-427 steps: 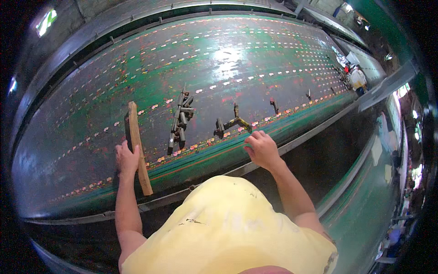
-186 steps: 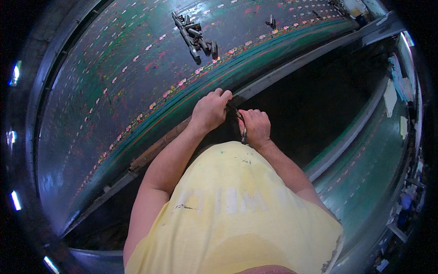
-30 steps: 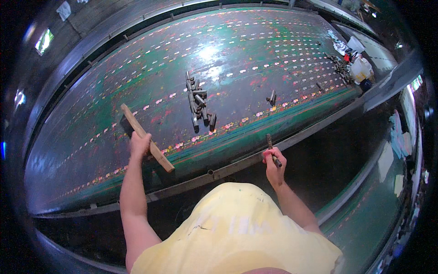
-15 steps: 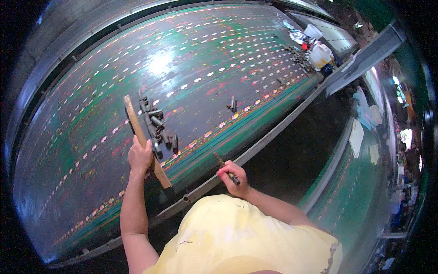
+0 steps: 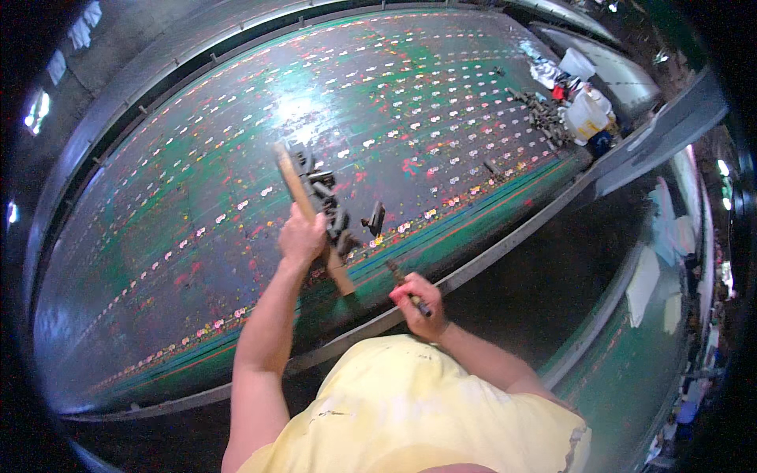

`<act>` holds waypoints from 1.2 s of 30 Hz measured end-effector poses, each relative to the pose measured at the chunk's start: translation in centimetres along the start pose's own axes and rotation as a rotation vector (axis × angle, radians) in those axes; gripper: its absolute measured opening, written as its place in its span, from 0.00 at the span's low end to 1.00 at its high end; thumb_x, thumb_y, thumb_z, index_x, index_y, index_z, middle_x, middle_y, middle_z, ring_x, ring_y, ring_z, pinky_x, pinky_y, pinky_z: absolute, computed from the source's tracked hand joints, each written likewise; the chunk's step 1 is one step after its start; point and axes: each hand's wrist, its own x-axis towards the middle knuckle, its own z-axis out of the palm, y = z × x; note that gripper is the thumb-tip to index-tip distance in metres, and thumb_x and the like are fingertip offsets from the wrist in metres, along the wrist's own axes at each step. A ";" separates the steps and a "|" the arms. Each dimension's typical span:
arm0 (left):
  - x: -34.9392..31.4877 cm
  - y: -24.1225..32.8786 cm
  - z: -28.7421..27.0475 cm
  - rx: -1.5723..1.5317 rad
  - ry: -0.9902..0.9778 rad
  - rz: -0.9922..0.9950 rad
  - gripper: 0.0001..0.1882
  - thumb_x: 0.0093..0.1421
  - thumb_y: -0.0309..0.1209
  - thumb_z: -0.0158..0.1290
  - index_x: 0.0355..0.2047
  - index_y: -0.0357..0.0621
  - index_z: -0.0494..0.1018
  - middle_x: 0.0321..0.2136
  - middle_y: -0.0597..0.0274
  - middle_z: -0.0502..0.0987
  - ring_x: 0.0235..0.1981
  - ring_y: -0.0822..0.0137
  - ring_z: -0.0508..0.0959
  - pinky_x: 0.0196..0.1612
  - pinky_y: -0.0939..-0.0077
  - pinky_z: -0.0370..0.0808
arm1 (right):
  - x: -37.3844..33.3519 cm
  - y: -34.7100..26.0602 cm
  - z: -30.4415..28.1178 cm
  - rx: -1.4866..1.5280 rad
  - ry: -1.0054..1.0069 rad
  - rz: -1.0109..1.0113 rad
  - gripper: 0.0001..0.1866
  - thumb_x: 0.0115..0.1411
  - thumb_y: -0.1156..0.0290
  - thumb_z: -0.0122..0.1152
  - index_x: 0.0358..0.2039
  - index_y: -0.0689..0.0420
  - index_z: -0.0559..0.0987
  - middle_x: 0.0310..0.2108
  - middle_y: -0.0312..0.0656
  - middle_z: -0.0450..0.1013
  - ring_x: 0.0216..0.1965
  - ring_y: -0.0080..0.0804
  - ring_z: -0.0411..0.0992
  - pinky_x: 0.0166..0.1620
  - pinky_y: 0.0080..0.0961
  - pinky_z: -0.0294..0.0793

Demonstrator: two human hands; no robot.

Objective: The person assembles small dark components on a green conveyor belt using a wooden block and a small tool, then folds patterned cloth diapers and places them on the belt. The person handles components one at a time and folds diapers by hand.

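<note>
Head view, landmark the wooden bar (image 5: 291,175). From where I stand, the bar slants over the table (image 5: 173,260), its upper end on the dark printed surface and its lower end at the green near border. Left hand (image 5: 303,236): closed round the bar below its middle, thumb side toward the dark pieces.

Pile of dark cylindrical pieces (image 5: 323,188): just to the right of the bar, strung along its length and jumbled; those lowest down are blurred, so contact with the wood cannot be told.

Right hand (image 5: 418,303): to the right of the bar's lower end and apart from it, fingers curled shut round a slim dark rod (image 5: 395,272), which sticks out both above and below the fist.

Dark loose pieces (image 5: 376,217): right of the bar, between it and a lone piece (image 5: 493,167) farther along. Heap of small dark pieces (image 5: 544,117): well to the right of the bar, at the table's far end, beside a whitish container (image 5: 585,116). Pale flower motifs run in rows on both sides of the bar
</note>
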 end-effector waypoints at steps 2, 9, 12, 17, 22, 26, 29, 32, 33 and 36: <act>0.6 4.6 3.1 0.026 -0.017 -0.048 0.34 0.68 0.53 0.57 0.62 0.39 0.69 0.41 0.30 0.87 0.45 0.28 0.87 0.50 0.34 0.83 | 1.7 1.3 -3.9 -0.021 0.023 0.005 0.04 0.64 0.82 0.68 0.36 0.59 0.84 0.31 0.43 0.77 0.35 0.38 0.78 0.40 0.34 0.77; 5.6 10.8 8.7 -0.499 -0.102 -0.122 0.20 0.62 0.42 0.59 0.41 0.35 0.83 0.36 0.49 0.89 0.35 0.51 0.89 0.44 0.55 0.86 | 7.5 7.4 -14.7 -0.281 0.167 0.191 0.07 0.69 0.73 0.71 0.46 0.58 0.86 0.40 0.47 0.82 0.42 0.43 0.82 0.47 0.37 0.81; 5.0 10.6 6.3 -1.226 -0.360 -0.386 0.17 0.62 0.35 0.56 0.47 0.38 0.83 0.35 0.53 0.87 0.32 0.58 0.88 0.39 0.61 0.87 | 10.4 9.6 -19.4 -0.482 0.041 0.163 0.16 0.68 0.73 0.70 0.55 0.57 0.85 0.48 0.50 0.81 0.45 0.49 0.83 0.48 0.41 0.83; 0.3 13.7 -2.5 -1.444 -0.325 -0.037 0.46 0.57 0.24 0.58 0.78 0.43 0.64 0.49 0.43 0.84 0.37 0.57 0.88 0.40 0.63 0.89 | 14.5 12.2 -21.3 -1.184 0.009 -0.063 0.28 0.63 0.72 0.70 0.64 0.54 0.79 0.55 0.44 0.78 0.62 0.49 0.75 0.62 0.48 0.75; -4.3 10.5 -8.1 -0.996 -0.343 -0.154 0.46 0.66 0.24 0.62 0.83 0.47 0.59 0.49 0.49 0.85 0.36 0.67 0.86 0.37 0.71 0.85 | 18.0 12.3 -17.8 -0.859 -0.168 0.012 0.20 0.67 0.64 0.69 0.59 0.53 0.82 0.53 0.47 0.81 0.60 0.52 0.78 0.60 0.50 0.77; -11.2 8.8 -7.3 -0.360 -0.221 0.236 0.40 0.59 0.30 0.75 0.71 0.40 0.74 0.49 0.52 0.86 0.49 0.57 0.87 0.53 0.64 0.83 | 19.7 13.9 -13.1 -0.753 -0.257 0.085 0.20 0.69 0.49 0.70 0.46 0.54 0.86 0.42 0.51 0.85 0.45 0.58 0.85 0.47 0.55 0.84; -16.0 7.8 -7.2 -0.106 -0.365 0.226 0.38 0.52 0.36 0.79 0.62 0.45 0.79 0.52 0.48 0.84 0.53 0.43 0.85 0.56 0.55 0.83 | 21.4 12.1 -10.8 -0.862 -0.379 0.240 0.29 0.64 0.37 0.73 0.42 0.54 0.85 0.40 0.53 0.86 0.44 0.59 0.86 0.46 0.57 0.85; -18.9 8.2 -6.1 0.079 -0.420 0.271 0.30 0.53 0.39 0.77 0.56 0.50 0.80 0.46 0.54 0.82 0.50 0.47 0.85 0.51 0.52 0.84 | 21.8 13.3 -9.9 -0.848 -0.370 0.293 0.30 0.61 0.37 0.75 0.40 0.55 0.86 0.42 0.53 0.87 0.44 0.58 0.87 0.46 0.55 0.85; -19.5 8.1 -5.6 0.090 -0.443 0.282 0.30 0.53 0.39 0.77 0.56 0.50 0.80 0.46 0.54 0.82 0.49 0.46 0.85 0.50 0.51 0.84 | 22.0 13.8 -9.9 -0.835 -0.375 0.335 0.29 0.61 0.39 0.76 0.40 0.55 0.86 0.41 0.52 0.87 0.44 0.57 0.87 0.47 0.54 0.85; -21.0 7.3 -4.3 0.109 -0.460 0.288 0.29 0.54 0.39 0.75 0.55 0.52 0.80 0.46 0.54 0.82 0.48 0.45 0.85 0.48 0.50 0.85 | 22.1 14.9 -10.3 -0.792 -0.380 0.323 0.24 0.60 0.45 0.76 0.40 0.55 0.87 0.38 0.51 0.87 0.43 0.54 0.87 0.48 0.50 0.85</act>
